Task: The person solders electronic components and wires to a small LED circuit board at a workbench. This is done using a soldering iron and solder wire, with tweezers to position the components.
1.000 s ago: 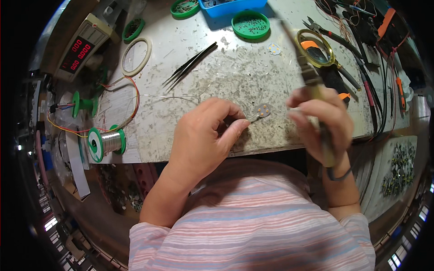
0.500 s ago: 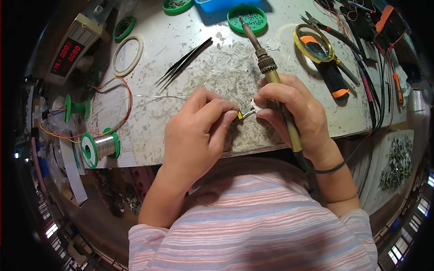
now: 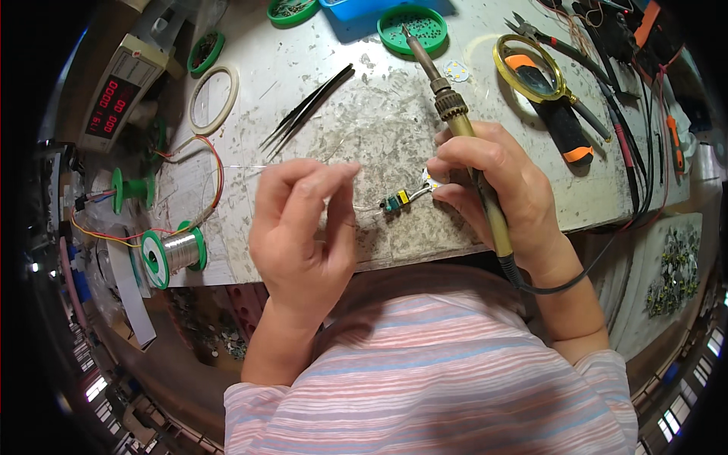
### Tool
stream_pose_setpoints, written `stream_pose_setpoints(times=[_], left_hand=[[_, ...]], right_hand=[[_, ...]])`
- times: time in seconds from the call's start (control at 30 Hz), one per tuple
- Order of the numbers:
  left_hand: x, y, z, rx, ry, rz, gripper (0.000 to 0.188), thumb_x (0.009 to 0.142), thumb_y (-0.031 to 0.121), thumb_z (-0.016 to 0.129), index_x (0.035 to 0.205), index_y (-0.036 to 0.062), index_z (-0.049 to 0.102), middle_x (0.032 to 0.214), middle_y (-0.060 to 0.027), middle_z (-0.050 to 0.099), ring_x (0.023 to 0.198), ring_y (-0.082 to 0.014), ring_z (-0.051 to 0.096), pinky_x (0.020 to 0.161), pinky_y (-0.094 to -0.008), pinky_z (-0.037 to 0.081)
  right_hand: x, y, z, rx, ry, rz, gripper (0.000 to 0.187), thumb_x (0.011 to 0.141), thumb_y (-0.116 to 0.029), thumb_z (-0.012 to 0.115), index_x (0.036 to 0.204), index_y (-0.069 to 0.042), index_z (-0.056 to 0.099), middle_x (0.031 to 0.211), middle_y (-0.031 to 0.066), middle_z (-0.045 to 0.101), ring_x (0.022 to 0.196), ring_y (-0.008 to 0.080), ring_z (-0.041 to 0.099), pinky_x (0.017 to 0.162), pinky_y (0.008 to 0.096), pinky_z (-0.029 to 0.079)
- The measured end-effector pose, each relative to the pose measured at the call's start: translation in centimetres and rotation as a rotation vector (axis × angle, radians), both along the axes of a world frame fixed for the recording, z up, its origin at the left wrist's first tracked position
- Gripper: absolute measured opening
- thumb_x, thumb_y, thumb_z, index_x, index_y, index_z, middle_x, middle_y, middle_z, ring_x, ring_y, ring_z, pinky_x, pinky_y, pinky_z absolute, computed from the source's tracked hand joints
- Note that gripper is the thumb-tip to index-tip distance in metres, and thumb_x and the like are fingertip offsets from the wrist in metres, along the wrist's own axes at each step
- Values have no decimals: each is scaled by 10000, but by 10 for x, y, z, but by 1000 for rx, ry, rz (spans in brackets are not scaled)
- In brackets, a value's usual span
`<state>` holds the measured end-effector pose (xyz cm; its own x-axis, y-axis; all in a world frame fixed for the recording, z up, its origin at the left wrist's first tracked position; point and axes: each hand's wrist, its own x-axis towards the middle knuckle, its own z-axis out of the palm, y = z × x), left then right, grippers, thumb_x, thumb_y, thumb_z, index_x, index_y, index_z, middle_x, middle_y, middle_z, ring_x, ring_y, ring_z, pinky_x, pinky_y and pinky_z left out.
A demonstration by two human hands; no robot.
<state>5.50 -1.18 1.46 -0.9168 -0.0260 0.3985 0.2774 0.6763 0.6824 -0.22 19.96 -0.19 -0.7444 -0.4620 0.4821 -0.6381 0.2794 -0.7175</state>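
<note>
Green lid [image 3: 414,29] holds small dark parts. Right hand [image 3: 497,193] grips the iron [image 3: 455,125], fingertips pinching the part [image 3: 400,200] above the bench edge; left hand [image 3: 303,227] pinches solder wire [image 3: 243,167] beside it.

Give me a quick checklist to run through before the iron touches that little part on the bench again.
1. Soldering iron gripped firmly in the right hand: ok.
2. Iron tip pointed away from the fingers and lifted off the work: ok.
3. Small green and yellow part held at the right fingertips: ok.
4. Solder wire in the left hand: cannot tell, the strand is too thin to follow.
5. Solder spool within reach on the bench: ok.
6. Tweezers lying apart from the work spot: ok.
</note>
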Motion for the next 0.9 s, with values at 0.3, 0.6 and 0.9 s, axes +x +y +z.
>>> stream_pose_setpoints(times=[0.3, 0.6, 0.9], left_hand=[[-29, 3, 8, -304, -49, 138, 203, 790, 68, 765, 972, 58, 677, 816, -38, 638, 680, -100, 565, 583, -243, 428], [-11, -4, 7, -78, 34, 64, 148, 764, 35, 778, 851, 28, 658, 750, -68, 613, 605, -151, 570, 544, -263, 448], [-2, 24, 0, -297, 73, -121, 228, 644, 21, 813, 796, 115, 671, 871, -20, 632, 912, -241, 564, 802, -343, 404]], right_hand=[[-1, 9, -7, -167, 201, -95, 332, 783, 24, 716, 1097, -22, 617, 916, 123, 658, 775, 254, 653, 679, 316, 527], [17, 29, -2, -448, 66, -134, 241, 938, -84, 605, 1146, 30, 558, 850, 136, 640, 713, 172, 635, 660, 283, 531], [31, 43, -1, -393, 25, -136, 322, 927, -411, 565, 938, -102, 475, 695, 15, 451, 611, 141, 360, 611, 322, 307]])
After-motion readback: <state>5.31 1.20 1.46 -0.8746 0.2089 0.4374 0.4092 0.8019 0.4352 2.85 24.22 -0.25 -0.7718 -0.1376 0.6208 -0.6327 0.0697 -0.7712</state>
